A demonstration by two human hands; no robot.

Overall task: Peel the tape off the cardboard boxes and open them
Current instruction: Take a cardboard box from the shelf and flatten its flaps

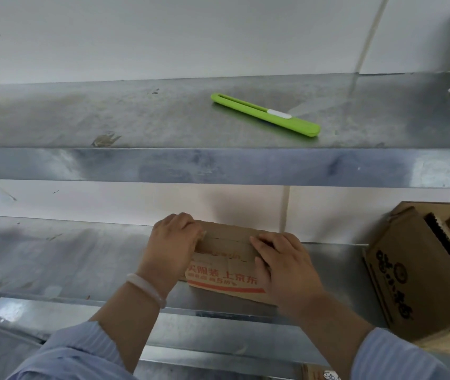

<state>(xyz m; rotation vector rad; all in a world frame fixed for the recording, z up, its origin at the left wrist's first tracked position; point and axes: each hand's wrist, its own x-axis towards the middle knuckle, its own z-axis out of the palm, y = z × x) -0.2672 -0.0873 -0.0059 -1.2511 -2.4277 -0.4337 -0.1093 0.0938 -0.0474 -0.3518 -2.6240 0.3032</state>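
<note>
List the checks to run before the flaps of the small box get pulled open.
1. Grip: ok, left hand and right hand hold the ends of the small box.
2. Support: ok, it rests on the lower shelf.
3. Tape off the top seam: cannot tell, partly covered.
4. Green cutter clear: ok, lies on the upper shelf.
5. Space: ok, open box stands apart at right.

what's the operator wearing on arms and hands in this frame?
No gloves on the left hand or the right hand. Light blue, finely striped left sleeve and right sleeve. Smooth pale white bangle on the left wrist.
</note>
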